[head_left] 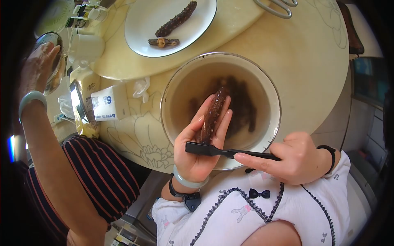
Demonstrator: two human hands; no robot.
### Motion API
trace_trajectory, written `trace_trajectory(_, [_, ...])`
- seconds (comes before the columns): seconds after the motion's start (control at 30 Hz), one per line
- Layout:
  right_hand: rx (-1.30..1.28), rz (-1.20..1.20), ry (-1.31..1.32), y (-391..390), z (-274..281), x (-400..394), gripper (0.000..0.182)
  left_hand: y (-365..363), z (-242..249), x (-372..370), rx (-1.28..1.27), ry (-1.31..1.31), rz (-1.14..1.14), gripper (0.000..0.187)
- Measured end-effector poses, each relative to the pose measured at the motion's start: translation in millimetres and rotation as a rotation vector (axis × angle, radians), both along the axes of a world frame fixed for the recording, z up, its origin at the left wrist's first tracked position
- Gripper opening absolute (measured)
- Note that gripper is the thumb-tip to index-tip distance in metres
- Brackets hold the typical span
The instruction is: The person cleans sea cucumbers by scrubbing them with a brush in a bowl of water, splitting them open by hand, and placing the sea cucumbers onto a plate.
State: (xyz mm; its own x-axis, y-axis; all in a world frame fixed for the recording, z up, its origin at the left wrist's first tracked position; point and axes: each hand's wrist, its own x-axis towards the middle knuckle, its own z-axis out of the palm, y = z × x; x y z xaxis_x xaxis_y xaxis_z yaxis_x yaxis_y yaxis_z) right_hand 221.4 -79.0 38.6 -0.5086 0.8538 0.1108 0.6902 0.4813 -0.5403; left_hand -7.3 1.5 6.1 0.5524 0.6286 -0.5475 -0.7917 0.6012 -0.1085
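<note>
Currently, a sea cucumber [213,112] is cradled by the left hand [191,164] over the basin [271,119], a black tool [209,149] clasped by the right hand [294,160], steadiness seemingly needed.

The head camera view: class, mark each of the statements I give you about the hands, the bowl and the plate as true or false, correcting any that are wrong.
1. A dark, bumpy sea cucumber lies on the open left hand. True.
2. The right hand holds a metal spoon. False: it holds a long black tool.
3. The large bowl contains cloudy brown liquid. True.
4. Three dark pieces lie on the white plate. False: there are two, a longer piece and a shorter piece.
5. The other person wears plain white clothing. False: the clothing is dark with stripes.
</note>
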Motion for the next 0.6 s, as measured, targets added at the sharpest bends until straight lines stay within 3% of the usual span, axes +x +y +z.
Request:
trace_trajectory(0.13, [0.141,-0.140,-0.186,11.6,-12.9,10.3,0.069,-0.7,-2.5,-2.9,-0.090,-0.092,0.028,0.051])
trace_trajectory(0.2, [0.173,-0.155,-0.230,12.2,-13.6,12.3,0.071,-0.1,-2.9,-2.3,0.007,-0.039,-0.030,0.051])
trace_trajectory(0.37, [0.083,-0.052,-0.051,7.6,-0.9,3.0,0.067,-0.5,-1.3,-1.2,-0.017,-0.017,-0.009,0.052])
trace_trajectory(0.43, [0.088,-0.233,-0.204,20.5,-5.6,15.4,0.062,-1.4,-0.7,-1.6,-0.065,-0.071,0.016,0.052])
trace_trajectory(0.6, [0.117,-0.313,-0.241,26.0,-13.3,22.2,0.063,-0.5,-0.7,-5.1,-0.029,-0.081,0.052,0.053])
